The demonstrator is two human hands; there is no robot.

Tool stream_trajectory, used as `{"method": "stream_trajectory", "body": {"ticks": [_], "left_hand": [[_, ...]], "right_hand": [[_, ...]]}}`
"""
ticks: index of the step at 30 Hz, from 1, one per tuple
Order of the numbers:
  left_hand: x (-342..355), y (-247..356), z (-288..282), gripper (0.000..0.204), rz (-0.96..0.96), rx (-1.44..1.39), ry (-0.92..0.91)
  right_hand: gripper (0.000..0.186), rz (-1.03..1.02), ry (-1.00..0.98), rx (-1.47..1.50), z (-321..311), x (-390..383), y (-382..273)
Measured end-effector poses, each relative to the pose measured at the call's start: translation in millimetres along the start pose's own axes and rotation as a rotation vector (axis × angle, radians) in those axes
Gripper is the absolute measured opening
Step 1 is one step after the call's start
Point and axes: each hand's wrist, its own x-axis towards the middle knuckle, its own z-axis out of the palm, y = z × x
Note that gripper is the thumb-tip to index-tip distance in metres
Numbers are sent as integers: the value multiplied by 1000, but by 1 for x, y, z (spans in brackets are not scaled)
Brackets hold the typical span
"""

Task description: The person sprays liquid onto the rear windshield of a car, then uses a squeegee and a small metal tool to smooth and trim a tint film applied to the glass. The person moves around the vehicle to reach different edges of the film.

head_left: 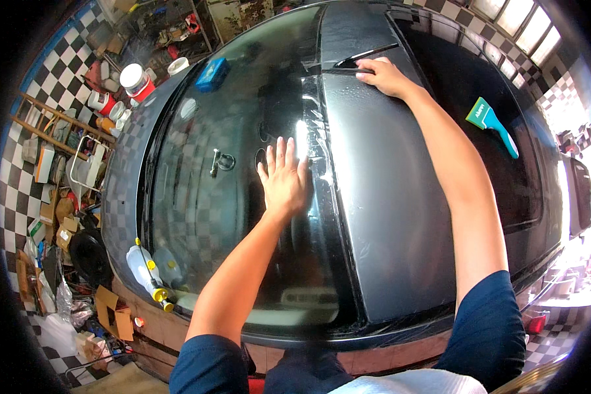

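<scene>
A dark grey car fills the middle, its windshield (203,190) glossy and wet toward the grey roof (381,217). My left hand (285,177) lies flat with spread fingers on the glass, close to the roof's front edge. Farther off, my right hand (382,76) is closed, fingertips on a thin dark strip (345,71) that reaches toward the windshield edge; its exact kind is unclear. Beside those fingers a slim black pointed piece (368,55) slants over the roof. Water droplets dot the metal near this hand.
A teal scraper (496,127) rests on the dark sunroof (499,177). On the windshield's base sit a blue box (211,74) and a spray bottle (146,270) with yellow fittings. Buckets (135,80), a wooden ladder (62,125) and cardboard boxes (113,314) crowd the left side.
</scene>
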Motion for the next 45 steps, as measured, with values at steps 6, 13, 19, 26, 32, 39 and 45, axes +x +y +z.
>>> {"method": "stream_trajectory", "body": {"ticks": [6, 13, 19, 26, 32, 39, 45], "left_hand": [[-3, -2, -3, 58, -3, 1, 18], [-3, -2, -5, 58, -5, 3, 24], [-1, -5, 0, 58, 16, -14, 27], [-2, -4, -3, 59, -6, 33, 30], [-2, -4, 3, 54, 19, 23, 57], [-1, -2, -2, 56, 5, 18, 25], [-2, -2, 1, 55, 8, 28, 43]], "right_hand": [[22, 297, 54, 648, -48, -55, -11], [19, 307, 193, 954, -60, -113, -19], [30, 265, 119, 451, -72, -145, -6], [41, 586, 353, -427, -196, -276, 98], [45, 363, 307, -201, -167, -323, 150], [37, 291, 328, -520, -149, -296, 135], [36, 475, 316, -177, -165, -280, 118]]}}
